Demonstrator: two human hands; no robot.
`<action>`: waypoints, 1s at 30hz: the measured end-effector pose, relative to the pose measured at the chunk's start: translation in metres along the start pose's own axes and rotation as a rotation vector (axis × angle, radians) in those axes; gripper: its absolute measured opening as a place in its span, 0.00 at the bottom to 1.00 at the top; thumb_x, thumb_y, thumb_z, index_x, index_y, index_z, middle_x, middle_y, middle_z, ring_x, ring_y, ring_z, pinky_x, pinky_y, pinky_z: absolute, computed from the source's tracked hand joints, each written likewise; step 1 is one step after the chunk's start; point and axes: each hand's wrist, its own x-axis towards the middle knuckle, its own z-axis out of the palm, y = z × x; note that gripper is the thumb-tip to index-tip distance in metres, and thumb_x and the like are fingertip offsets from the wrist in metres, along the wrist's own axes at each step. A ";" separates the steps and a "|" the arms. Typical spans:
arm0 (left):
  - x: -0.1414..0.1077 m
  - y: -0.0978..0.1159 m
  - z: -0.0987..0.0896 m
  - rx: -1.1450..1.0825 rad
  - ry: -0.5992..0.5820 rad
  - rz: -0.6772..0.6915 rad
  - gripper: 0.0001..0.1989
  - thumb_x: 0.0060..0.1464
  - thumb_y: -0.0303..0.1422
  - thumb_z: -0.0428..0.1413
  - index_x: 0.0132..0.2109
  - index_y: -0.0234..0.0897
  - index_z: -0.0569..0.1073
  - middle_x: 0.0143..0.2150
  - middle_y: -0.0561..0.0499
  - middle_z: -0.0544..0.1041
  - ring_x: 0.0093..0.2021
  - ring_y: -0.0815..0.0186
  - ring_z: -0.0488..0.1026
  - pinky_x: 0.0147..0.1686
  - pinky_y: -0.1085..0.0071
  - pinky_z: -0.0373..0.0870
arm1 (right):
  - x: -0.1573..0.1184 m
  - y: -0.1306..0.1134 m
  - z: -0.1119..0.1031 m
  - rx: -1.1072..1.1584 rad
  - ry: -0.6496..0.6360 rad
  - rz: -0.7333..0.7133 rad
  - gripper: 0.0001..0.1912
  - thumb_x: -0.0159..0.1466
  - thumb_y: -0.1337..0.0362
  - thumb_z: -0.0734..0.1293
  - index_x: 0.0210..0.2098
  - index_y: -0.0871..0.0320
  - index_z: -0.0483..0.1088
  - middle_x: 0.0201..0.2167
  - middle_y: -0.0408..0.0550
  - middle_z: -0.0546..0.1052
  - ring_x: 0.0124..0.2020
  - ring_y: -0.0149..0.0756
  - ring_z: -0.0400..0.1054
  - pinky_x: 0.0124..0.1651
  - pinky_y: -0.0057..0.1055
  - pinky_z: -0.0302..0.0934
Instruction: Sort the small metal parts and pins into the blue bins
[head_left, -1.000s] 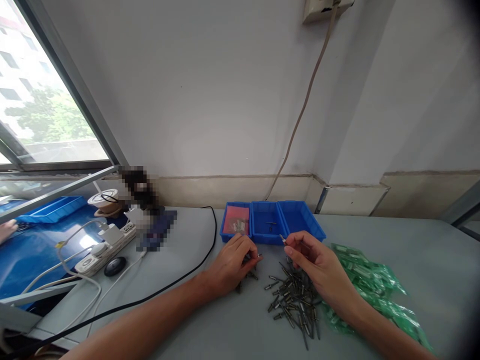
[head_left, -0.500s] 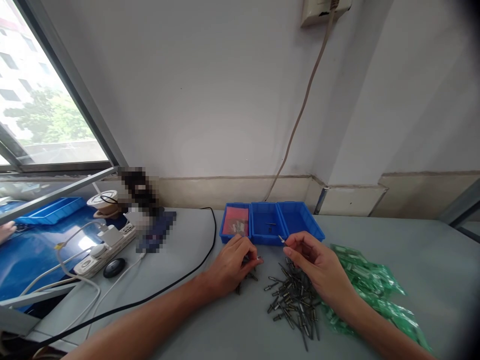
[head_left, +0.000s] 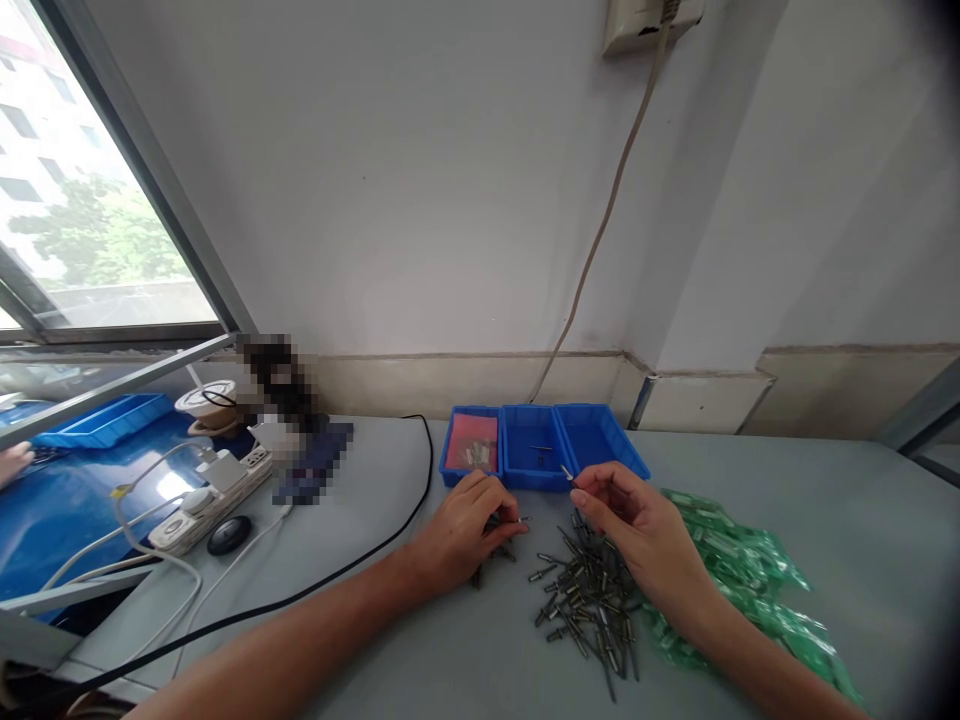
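Note:
My right hand [head_left: 634, 522] pinches a small blind rivet [head_left: 568, 475] between thumb and fingertips, just in front of the blue bins. Closed low over the table, my left hand [head_left: 474, 525] grips another thin metal piece, seemingly a rivet [head_left: 524, 519], whose tip sticks out past the thumb. More rivets lie partly hidden under the left hand. Between and below the hands spreads a loose pile of rivets [head_left: 592, 590]. Behind stand joined blue bins: the left bin [head_left: 448, 473] holds a pink packet [head_left: 475, 430], and the middle bin [head_left: 531, 425] has a few small pieces in it.
Green plastic bags [head_left: 750, 560] lie right of the pile, partly behind my right forearm. A black cable [head_left: 330, 582] runs across the left side. Further left are a computer mouse [head_left: 229, 535] and a power strip [head_left: 180, 525]. At the far left edge, another person's hand [head_left: 13, 460] shows.
The rivet in my right hand has shifted slightly right and up, and more of the piece in my left hand shows. Both hands stay in nearly the same place.

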 end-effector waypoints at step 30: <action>0.005 0.013 -0.005 0.107 -0.016 0.065 0.07 0.73 0.30 0.54 0.43 0.35 0.75 0.38 0.47 0.75 0.40 0.62 0.67 0.43 0.65 0.66 | -0.002 -0.005 0.001 0.018 -0.057 0.018 0.17 0.70 0.45 0.71 0.43 0.52 0.75 0.29 0.41 0.72 0.29 0.36 0.63 0.35 0.34 0.60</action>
